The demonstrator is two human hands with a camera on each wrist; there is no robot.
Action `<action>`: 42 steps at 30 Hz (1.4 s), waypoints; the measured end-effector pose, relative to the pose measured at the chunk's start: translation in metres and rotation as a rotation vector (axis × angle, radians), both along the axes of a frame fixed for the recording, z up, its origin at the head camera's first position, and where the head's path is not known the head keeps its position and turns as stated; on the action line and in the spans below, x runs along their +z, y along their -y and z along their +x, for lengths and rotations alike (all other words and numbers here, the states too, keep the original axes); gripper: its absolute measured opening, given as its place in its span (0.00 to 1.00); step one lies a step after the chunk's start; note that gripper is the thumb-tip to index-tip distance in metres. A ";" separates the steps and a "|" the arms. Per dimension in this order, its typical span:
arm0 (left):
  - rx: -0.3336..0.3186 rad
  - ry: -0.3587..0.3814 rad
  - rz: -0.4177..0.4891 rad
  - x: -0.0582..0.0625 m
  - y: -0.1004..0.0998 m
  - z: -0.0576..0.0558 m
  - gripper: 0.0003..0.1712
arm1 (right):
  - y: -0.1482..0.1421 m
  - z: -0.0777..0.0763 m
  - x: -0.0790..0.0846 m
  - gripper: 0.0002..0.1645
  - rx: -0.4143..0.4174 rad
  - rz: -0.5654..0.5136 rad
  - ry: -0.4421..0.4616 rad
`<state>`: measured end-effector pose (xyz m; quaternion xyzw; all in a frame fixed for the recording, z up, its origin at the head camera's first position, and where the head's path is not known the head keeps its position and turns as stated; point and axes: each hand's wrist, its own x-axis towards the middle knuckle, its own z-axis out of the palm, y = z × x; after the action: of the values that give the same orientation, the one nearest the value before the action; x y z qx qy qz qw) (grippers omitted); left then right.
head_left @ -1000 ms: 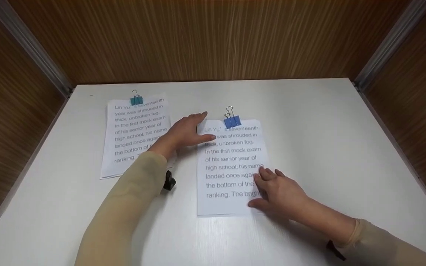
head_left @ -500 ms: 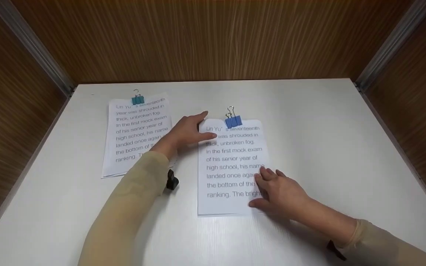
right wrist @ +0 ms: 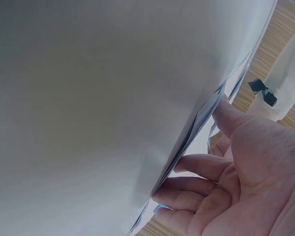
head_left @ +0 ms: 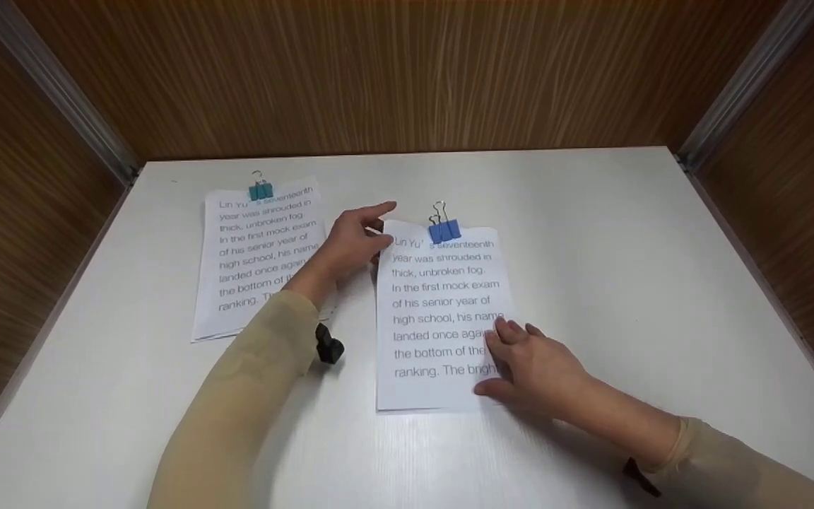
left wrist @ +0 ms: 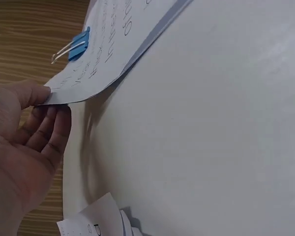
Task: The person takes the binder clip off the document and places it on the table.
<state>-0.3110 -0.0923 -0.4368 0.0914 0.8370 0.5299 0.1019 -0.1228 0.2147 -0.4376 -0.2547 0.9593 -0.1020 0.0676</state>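
Left wrist view: our left fingers point(left wrist: 60, 125) pinch the blue-clipped sheets point(left wrist: 101, 69); relaxed right fingers point(right wrist: 201, 165) should steady their edge.

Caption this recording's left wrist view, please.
Left hand pinches the raised corner of printed paper bearing a blue binder clip.

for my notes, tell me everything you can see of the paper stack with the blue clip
The paper stack is white sheets, the top one printed with large dark text beginning "Lin Yu's seventeenth". A blue binder clip grips its far edge, wire handles pointing outward. It lies mostly flat on the white table, but its far-left corner is raised, pinched by the left hand. Fingers of the right hand touch its right side.
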 end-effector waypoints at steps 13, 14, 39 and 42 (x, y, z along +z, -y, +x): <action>-0.122 0.190 0.173 -0.006 0.001 0.004 0.32 | 0.001 0.003 0.000 0.49 0.013 0.011 -0.027; -0.126 0.196 0.186 -0.007 0.001 0.004 0.33 | 0.000 0.003 0.000 0.49 0.014 0.012 -0.030; -0.020 0.194 0.217 -0.011 -0.011 0.010 0.34 | -0.002 0.003 0.002 0.47 0.010 -0.013 -0.007; 0.011 0.176 0.178 -0.006 -0.012 0.012 0.33 | -0.003 0.000 0.005 0.41 0.004 -0.058 0.008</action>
<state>-0.2990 -0.0799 -0.4429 0.0486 0.7749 0.6087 0.1632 -0.1232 0.2180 -0.4328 -0.2579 0.9551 -0.1309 0.0643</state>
